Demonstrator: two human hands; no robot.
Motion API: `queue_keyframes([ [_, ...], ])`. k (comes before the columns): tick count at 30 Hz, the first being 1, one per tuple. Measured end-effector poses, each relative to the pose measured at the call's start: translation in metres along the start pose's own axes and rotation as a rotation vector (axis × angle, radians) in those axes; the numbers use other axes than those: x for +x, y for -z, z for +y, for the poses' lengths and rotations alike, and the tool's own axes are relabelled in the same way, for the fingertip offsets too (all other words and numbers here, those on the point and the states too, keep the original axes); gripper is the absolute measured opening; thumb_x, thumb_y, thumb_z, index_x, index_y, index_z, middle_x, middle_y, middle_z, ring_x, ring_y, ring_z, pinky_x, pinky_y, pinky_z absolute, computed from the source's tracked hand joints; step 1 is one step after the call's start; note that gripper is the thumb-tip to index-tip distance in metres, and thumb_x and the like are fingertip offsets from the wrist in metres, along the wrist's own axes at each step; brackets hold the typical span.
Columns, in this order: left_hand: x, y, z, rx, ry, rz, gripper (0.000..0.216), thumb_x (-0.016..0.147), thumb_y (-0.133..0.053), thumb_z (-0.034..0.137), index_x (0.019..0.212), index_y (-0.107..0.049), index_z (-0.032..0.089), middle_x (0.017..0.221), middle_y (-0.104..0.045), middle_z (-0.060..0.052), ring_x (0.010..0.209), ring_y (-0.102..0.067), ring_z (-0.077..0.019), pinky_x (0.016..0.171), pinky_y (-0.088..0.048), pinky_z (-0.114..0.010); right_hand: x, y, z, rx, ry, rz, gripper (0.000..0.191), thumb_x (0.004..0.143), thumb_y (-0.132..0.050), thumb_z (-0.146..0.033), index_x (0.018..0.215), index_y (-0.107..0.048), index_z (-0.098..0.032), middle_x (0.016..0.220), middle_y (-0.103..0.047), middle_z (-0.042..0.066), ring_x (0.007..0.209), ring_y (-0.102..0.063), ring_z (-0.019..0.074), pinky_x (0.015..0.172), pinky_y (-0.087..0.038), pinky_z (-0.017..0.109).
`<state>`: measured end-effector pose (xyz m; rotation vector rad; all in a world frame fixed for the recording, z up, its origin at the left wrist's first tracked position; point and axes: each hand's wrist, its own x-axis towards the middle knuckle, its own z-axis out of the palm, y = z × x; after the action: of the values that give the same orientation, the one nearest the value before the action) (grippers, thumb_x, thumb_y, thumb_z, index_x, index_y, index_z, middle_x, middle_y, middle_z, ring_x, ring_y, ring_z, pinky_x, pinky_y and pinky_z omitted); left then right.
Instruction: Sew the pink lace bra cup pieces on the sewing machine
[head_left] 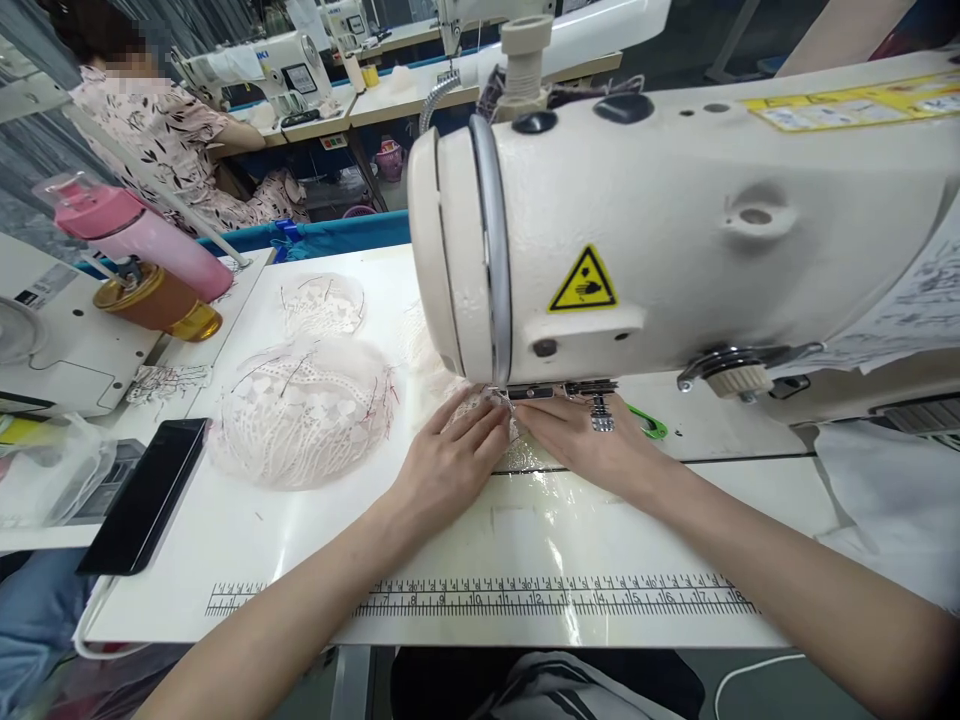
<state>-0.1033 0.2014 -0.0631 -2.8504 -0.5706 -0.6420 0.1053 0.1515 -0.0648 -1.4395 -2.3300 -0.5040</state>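
Lace piece [525, 450] lies flat on the white worktop [450, 540] directly under the head of the sewing machine [675, 230], with both hands pressing it down on either side of the presser foot [559, 392]. Left hand [450, 455] rests palm down with fingers extended and close together, fingertips on the fabric's left edge; right hand [585, 440] lies flat too, fingers pointing in toward the needle area, so the two sets of fingertips nearly meet. Held this way, the thin fabric seems kept taut and steered from both sides (nothing is pinched or lifted). Most of the piece is hidden beneath the hands and the machine. To the left, apart from the hands, a pile of lace cups [300, 410] sits near a black phone [142, 505]. A printed ruler [480, 597] runs along the worktop's near edge.
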Motion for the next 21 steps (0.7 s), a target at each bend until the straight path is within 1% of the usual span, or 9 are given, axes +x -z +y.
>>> queue_keyframes([
  [3,-0.002,0.0,-0.003,-0.02,-0.005,-0.009,0.02,0.096,-0.048,0.013,0.105,-0.065,0.014,0.121,-0.07,-0.007,0.119,-0.064,-0.0193,0.117,-0.039,-0.041,-0.002,0.0,-0.005,-0.096,0.03,0.031,0.032,0.094,-0.042,-0.001,0.105,-0.065,-0.02,0.115,-0.072,0.0,0.078,-0.059,0.0134,0.072,-0.036,0.035],
  [5,-0.002,0.001,-0.005,-0.028,0.002,-0.014,0.02,0.095,-0.047,0.014,0.104,-0.065,0.013,0.12,-0.071,-0.009,0.117,-0.065,-0.0206,0.117,-0.04,-0.043,-0.001,-0.001,-0.008,-0.104,0.058,0.037,0.032,0.094,-0.041,-0.002,0.106,-0.065,-0.02,0.111,-0.072,0.001,0.085,-0.06,0.0149,0.069,-0.035,0.035],
  [7,-0.002,0.002,-0.007,-0.031,0.015,-0.025,0.021,0.094,-0.046,0.014,0.102,-0.065,0.012,0.119,-0.071,-0.01,0.116,-0.066,-0.0216,0.116,-0.041,-0.044,-0.001,-0.004,-0.01,-0.069,0.099,0.041,0.033,0.093,-0.04,0.0,0.104,-0.065,-0.019,0.106,-0.073,0.003,0.09,-0.06,0.0158,0.069,-0.037,0.034],
  [10,-0.002,0.004,-0.009,-0.028,0.036,-0.042,0.021,0.093,-0.047,0.014,0.102,-0.066,0.012,0.118,-0.071,-0.01,0.114,-0.066,-0.0221,0.115,-0.042,-0.044,0.001,-0.009,-0.014,0.009,0.147,0.068,0.028,0.093,-0.044,0.0,0.101,-0.066,-0.016,0.106,-0.073,0.005,0.098,-0.061,0.0169,0.081,-0.043,0.035],
  [12,-0.001,0.004,-0.01,-0.022,0.043,-0.048,0.022,0.092,-0.048,0.013,0.103,-0.067,0.013,0.118,-0.071,-0.009,0.115,-0.066,-0.0226,0.115,-0.042,-0.044,0.002,-0.012,-0.017,0.042,0.146,0.102,0.024,0.093,-0.047,-0.002,0.1,-0.066,-0.015,0.104,-0.073,0.004,0.103,-0.062,0.0168,0.087,-0.045,0.035],
  [17,-0.002,0.004,-0.012,-0.017,0.057,-0.064,0.021,0.092,-0.049,0.014,0.102,-0.068,0.014,0.121,-0.07,-0.01,0.117,-0.064,-0.0236,0.115,-0.042,-0.044,0.004,-0.013,-0.022,0.051,0.131,0.125,0.021,0.094,-0.049,-0.002,0.095,-0.065,-0.015,0.094,-0.073,0.004,0.101,-0.063,0.0157,0.091,-0.045,0.031],
  [21,-0.003,0.003,-0.012,-0.004,0.062,-0.051,0.023,0.092,-0.047,0.013,0.103,-0.067,0.015,0.122,-0.07,-0.009,0.115,-0.066,-0.0226,0.114,-0.042,-0.044,0.006,-0.011,-0.02,0.114,0.07,0.038,0.018,0.093,-0.049,-0.003,0.096,-0.062,-0.015,0.093,-0.071,0.005,0.095,-0.063,0.016,0.083,-0.044,0.029],
])
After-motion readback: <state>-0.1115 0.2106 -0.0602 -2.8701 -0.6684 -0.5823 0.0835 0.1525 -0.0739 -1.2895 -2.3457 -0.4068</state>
